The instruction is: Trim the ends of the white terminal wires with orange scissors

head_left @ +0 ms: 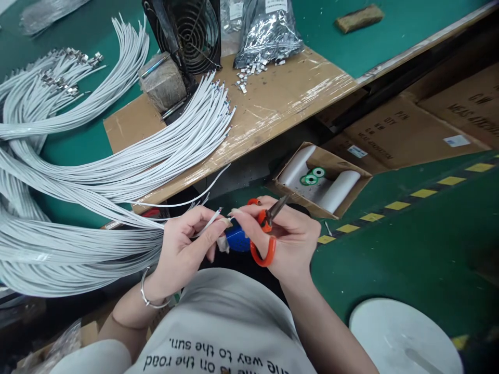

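Note:
My left hand [191, 239] pinches the end of a white cable [210, 221] between thumb and fingers, with the tip sticking out past the thumb. Close beside it, my right hand [288, 234] has orange-handled scissors [266, 221] hooked on its fingers, blades pointing up and away. Its thumb and forefinger meet near the cable's tip; whatever small piece lies between them is too small to make out. Below the fingertips shows a blue object [237, 240], partly covered by the hands. Bundles of white cables [171, 150] run from the left across the table towards my left hand.
A black fan [193, 36] and a taped block [162, 83] stand on the cardboard-covered table [273, 114]. Behind lies a bag of metal clips [268, 34], some spilled. An open carton [353, 195] with rolls sits on the floor. A white round stool [401, 337] is at lower right.

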`<state>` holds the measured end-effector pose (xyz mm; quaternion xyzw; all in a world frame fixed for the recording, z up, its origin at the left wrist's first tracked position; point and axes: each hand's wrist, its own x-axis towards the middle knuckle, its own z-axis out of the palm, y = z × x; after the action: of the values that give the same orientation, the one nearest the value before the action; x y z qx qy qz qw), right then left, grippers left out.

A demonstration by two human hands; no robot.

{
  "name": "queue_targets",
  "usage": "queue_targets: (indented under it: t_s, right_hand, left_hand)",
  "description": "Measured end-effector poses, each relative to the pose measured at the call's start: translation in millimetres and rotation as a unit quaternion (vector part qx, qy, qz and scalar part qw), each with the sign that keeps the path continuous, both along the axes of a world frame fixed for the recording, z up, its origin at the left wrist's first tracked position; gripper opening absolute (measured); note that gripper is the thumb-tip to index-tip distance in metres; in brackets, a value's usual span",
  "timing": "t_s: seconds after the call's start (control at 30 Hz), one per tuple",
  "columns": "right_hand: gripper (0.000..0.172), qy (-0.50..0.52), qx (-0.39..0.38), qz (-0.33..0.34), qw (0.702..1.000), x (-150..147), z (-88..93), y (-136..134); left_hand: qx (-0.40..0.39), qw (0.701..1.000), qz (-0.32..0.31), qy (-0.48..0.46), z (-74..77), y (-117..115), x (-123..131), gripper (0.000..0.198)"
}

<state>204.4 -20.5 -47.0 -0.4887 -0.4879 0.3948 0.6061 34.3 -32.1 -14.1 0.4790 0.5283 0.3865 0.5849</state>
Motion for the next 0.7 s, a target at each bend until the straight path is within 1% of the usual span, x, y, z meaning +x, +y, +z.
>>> queue_targets:
  t_s: [0.13,0.2,0.27,0.33,0.37,0.47,0.53,0.7]
  right_hand:
    - [0.018,0.016,-0.023,-0.117,0.993,13.2,-7.3,1.3]
    - [0.025,0.019,-0.016,-0.141,0.990,21.3,-10.0,1.4]
    - [0.033,0.011,-0.006,-0.139,0.990,26.5,-10.7,0.7]
    - [0.035,-0.002,-0.003,-0.130,0.992,27.6,-9.5,-0.5]
    - [0.033,-0.008,-0.005,-0.124,0.992,26.9,-8.3,-1.1]
    - [0.019,-0.012,-0.013,-0.093,0.996,22.3,-2.9,-1.9]
    - [0.011,-0.005,-0.018,-0.055,0.998,18.8,1.3,-1.1]
    - [0.010,0.045,-0.042,0.055,0.997,9.0,5.7,4.1]
  left_hand:
    - [0.073,0.997,-0.001,0.020,-2.4,7.4,0.8,0.013]
    - [0.098,0.995,0.010,0.020,-4.0,11.2,1.6,0.012]
    - [0.087,0.996,0.023,0.001,-5.0,13.3,2.3,0.010]
    - [0.056,0.998,0.020,-0.020,-4.9,13.4,2.8,0.008]
    - [0.041,0.999,0.018,-0.029,-4.6,13.0,2.8,0.008]
    - [0.018,0.998,0.034,-0.047,-3.5,10.7,1.9,0.015]
    - [0.001,0.997,0.043,-0.059,-2.9,9.0,0.8,0.018]
    - [-0.062,0.996,0.013,-0.068,0.5,4.7,-1.1,0.028]
